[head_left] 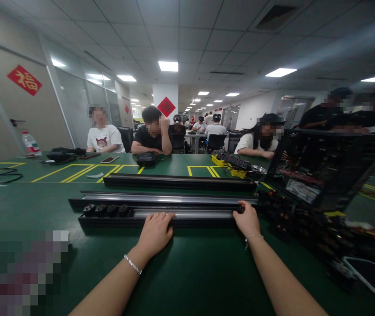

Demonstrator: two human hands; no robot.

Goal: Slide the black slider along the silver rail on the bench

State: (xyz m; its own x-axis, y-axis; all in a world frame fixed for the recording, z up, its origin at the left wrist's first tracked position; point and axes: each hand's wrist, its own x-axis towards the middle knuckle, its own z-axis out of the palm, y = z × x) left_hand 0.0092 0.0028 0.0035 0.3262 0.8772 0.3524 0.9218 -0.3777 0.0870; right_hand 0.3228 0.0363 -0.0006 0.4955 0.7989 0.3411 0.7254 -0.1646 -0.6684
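Observation:
A long black channel (pixel 190 222) lies crosswise on the green table in front of me. Several round black socket-like modules (pixel 111 211) sit in a row in its left end. My left hand (pixel 156 230) is closed over the middle of the channel's near wall, fingers on top and thumb in front. At the channel's right end, my right hand (pixel 247 219) pinches a small black module (pixel 240 209), partly hidden by the fingers. Just behind lies a second long channel (pixel 161 199) with a shiny inside, and farther back a third black one (pixel 177 181).
A heap of black parts (pixel 293 215) and a large open black case (pixel 315 171) stand on the right. A phone (pixel 368 276) lies at the near right. Yellow trays (pixel 218 161) are farther back. People sit across the green table (pixel 200 272).

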